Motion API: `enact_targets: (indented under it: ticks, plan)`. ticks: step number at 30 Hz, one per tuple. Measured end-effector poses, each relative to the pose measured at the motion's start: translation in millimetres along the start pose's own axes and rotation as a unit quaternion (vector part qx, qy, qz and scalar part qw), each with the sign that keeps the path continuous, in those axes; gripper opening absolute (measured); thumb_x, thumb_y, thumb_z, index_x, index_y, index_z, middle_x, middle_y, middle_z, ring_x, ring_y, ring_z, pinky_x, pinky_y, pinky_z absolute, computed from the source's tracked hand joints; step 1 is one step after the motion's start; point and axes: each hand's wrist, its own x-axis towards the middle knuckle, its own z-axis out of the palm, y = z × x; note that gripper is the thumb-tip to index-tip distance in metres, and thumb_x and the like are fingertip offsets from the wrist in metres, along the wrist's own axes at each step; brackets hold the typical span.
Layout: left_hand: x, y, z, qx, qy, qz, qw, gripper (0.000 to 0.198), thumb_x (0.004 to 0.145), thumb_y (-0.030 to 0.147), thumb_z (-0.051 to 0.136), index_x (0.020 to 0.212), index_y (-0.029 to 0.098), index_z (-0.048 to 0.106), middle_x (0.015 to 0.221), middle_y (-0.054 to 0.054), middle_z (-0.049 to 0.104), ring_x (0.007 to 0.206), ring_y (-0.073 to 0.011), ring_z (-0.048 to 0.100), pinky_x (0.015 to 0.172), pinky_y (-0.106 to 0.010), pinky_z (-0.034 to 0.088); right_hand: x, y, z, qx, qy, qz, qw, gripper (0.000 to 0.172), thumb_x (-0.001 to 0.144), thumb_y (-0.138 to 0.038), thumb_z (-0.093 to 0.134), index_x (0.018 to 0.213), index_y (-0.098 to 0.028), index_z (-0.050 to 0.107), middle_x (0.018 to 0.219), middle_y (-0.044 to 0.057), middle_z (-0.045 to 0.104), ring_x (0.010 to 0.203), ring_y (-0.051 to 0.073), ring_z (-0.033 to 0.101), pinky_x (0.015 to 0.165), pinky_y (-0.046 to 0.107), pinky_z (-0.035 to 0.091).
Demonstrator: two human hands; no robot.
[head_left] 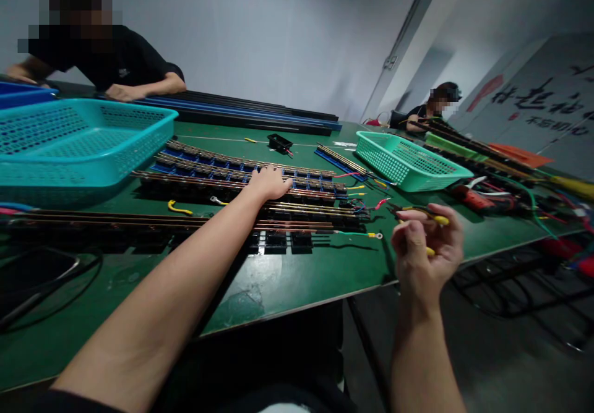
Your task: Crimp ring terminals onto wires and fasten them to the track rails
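My left hand (270, 183) is curled over a long copper-barred strip (213, 182) in the middle of the table; its fingertips are partly hidden. Similar strips with blue and black bases lie side by side around it. My right hand (429, 246) is closed around yellow-handled pliers (417, 212), held above the table's front edge with their dark jaws pointing left. Left of the jaws, a red-sleeved wire end (381, 203) sticks out from the strips. Nearer me, a green wire (355, 234) ends in a yellow-sleeved ring terminal (378, 235).
A turquoise basket (88, 175) stands at left, a green basket (408, 169) at right. Beyond the strips are a small black box (279, 143) and stacked dark rails (250, 116). A red-and-black tool (485, 200) lies at right. Two people sit across and farther off.
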Motion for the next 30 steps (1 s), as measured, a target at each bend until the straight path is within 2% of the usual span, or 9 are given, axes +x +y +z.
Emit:
enact_targets:
  ticks: [6,11,15,18,20,22,25,30]
  plan:
    - [-1.8,0.7,-2.2,0.003,0.003,0.001,1.0,0.065,0.087,0.054,0.022,0.128,0.012,0.051,0.135,-0.02,0.047,0.12,-0.0329,0.047,0.097,-0.048,0.036,9.1,-0.3,-12.6,0.006,0.01,0.015,1.0,0.033,0.082,-0.035,0.062,0.111,-0.026,0.051,0.086,0.001,0.064,0.05,0.007,0.054,0.043,0.018,0.04]
    - [-1.3,0.3,-2.1,0.0,-0.003,0.004,1.0,0.066,0.087,0.054,0.021,0.129,0.013,0.05,0.137,-0.019,0.046,0.122,-0.0332,0.045,0.098,-0.048,0.035,10.4,8.9,-11.0,0.044,-0.003,0.053,0.998,0.03,0.083,-0.036,0.06,0.11,-0.025,0.051,0.085,0.0,0.064,0.05,0.007,0.054,0.042,0.017,0.039]
    - [-1.3,0.9,-2.2,0.0,-0.003,0.0,1.0,0.065,0.088,0.054,0.021,0.129,0.013,0.05,0.137,-0.019,0.046,0.122,-0.0327,0.045,0.098,-0.048,0.035,9.3,17.2,-8.6,0.029,-0.018,0.07,0.997,0.034,0.083,-0.041,0.059,0.111,-0.025,0.049,0.088,0.002,0.064,0.049,0.007,0.053,0.039,0.016,0.035]
    - [-1.3,1.1,-2.0,0.003,-0.003,-0.003,1.0,0.064,0.088,0.054,0.022,0.13,0.014,0.049,0.137,-0.018,0.046,0.121,-0.0325,0.046,0.097,-0.048,0.035,7.7,24.9,-7.9,-0.007,-0.031,0.061,0.998,0.029,0.083,-0.042,0.059,0.102,-0.021,0.054,0.069,-0.002,0.059,0.043,0.005,0.045,0.038,0.017,0.03]
    - [-1.2,0.9,-1.7,0.002,-0.002,-0.001,1.0,0.065,0.087,0.054,0.022,0.129,0.013,0.05,0.136,-0.019,0.046,0.121,-0.0329,0.046,0.097,-0.048,0.035,5.4,28.2,-8.1,-0.061,-0.063,0.048,0.995,0.023,0.081,-0.039,0.061,0.093,-0.019,0.059,0.055,-0.006,0.047,0.042,0.005,0.036,0.039,0.017,0.027]
    - [-1.2,0.6,-1.4,0.001,0.0,0.004,1.0,0.065,0.087,0.054,0.022,0.128,0.012,0.05,0.135,-0.02,0.047,0.121,-0.0333,0.046,0.097,-0.049,0.035,2.5,29.3,-8.0,-0.129,-0.143,0.04,0.98,0.019,0.079,-0.035,0.064,0.087,-0.018,0.063,0.051,-0.007,0.035,0.043,0.004,0.03,0.041,0.018,0.023]
    - [-1.8,0.8,-1.7,0.0,0.001,0.004,1.0,0.066,0.088,0.054,0.022,0.129,0.011,0.05,0.137,-0.02,0.046,0.121,-0.0336,0.046,0.098,-0.049,0.035,-1.1,28.4,-6.2,-0.208,-0.262,0.023,0.942,0.016,0.078,-0.032,0.065,0.086,-0.018,0.066,0.051,-0.007,0.03,0.045,0.005,0.025,0.043,0.021,0.023]
    - [-3.8,2.4,-4.5,0.002,-0.009,-0.003,1.0,0.063,0.088,0.052,0.022,0.131,0.014,0.048,0.137,-0.018,0.045,0.122,-0.0323,0.045,0.098,-0.047,0.034,-1.1,26.3,-4.1,-0.246,-0.306,-0.001,0.92,0.018,0.08,-0.034,0.062,0.087,-0.018,0.068,0.051,-0.006,0.033,0.045,0.006,0.028,0.045,0.021,0.026]
